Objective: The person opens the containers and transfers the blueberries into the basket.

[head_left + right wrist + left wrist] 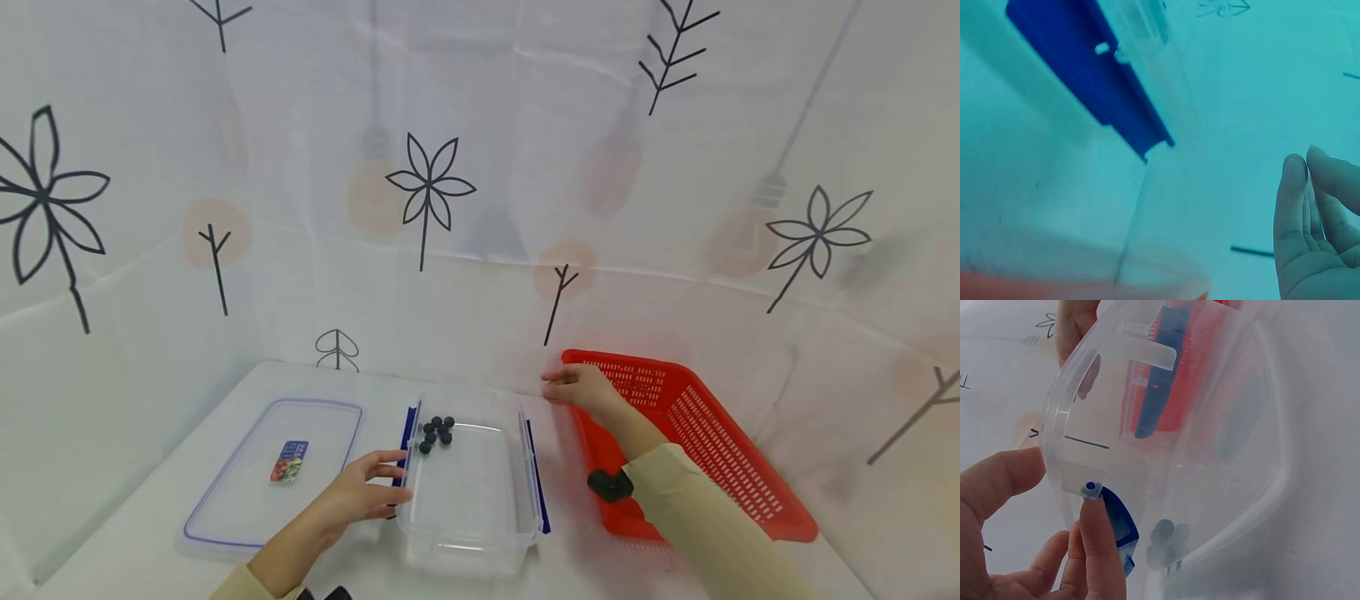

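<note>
A clear plastic food container point(465, 546) with blue side latches stands lidless on the table. Several small dark round balls point(437, 422) lie inside, toward its far left corner. My left hand point(367, 492) is at the container's left side, its fingers relaxed against the rim and the blue latch point(1119, 519); one fingertip rests at the latch hinge in the left wrist view. Past the container's far right corner, my right hand point(588, 390) is raised beside the red basket's far left edge. Its thumb and fingertips point(1294, 165) come close together, with nothing visible between them.
A clear lid point(240, 500) with a blue seal and a printed label point(289, 461) lies on the left of the table. On the right stands a red perforated basket point(720, 450), under the right forearm. A patterned white curtain point(487, 317) hangs behind.
</note>
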`<action>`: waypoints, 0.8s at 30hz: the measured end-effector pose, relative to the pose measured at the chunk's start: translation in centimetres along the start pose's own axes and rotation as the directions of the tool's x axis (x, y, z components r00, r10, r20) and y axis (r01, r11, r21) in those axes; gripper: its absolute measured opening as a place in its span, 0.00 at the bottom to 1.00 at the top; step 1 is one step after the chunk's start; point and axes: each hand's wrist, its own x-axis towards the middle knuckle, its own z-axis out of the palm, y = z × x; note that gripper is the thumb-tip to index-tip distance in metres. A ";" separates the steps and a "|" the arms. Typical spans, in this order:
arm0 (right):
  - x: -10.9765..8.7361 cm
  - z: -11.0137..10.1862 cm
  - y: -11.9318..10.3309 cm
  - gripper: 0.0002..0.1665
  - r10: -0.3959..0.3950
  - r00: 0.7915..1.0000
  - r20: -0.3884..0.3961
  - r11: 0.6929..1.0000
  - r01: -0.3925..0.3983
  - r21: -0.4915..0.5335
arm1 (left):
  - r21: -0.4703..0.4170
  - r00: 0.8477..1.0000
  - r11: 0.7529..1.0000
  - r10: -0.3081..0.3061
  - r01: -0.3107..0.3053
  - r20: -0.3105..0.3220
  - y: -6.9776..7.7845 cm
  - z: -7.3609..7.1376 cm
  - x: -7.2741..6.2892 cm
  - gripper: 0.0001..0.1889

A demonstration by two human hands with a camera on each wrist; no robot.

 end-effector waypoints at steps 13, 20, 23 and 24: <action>1.3 4.0 -2.4 0.15 -0.019 0.997 0.078 0.993 0.010 0.116 | 0.005 1.000 1.000 -0.009 0.009 -0.025 0.1 0.1 0.2 0.34; 1.8 6.2 -3.0 0.14 0.005 0.994 0.113 0.982 -0.026 0.186 | 0.002 0.999 1.000 -0.021 0.021 -0.041 0.3 0.1 0.0 0.34; 2.0 6.9 -3.2 0.14 -0.006 0.992 0.127 0.980 -0.019 0.197 | 0.002 0.999 1.000 -0.022 0.022 -0.037 0.3 0.2 0.0 0.34; 2.1 7.2 -3.2 0.14 -0.007 0.992 0.129 0.978 -0.020 0.208 | 0.000 0.999 1.000 -0.021 0.022 -0.036 0.4 0.2 0.0 0.34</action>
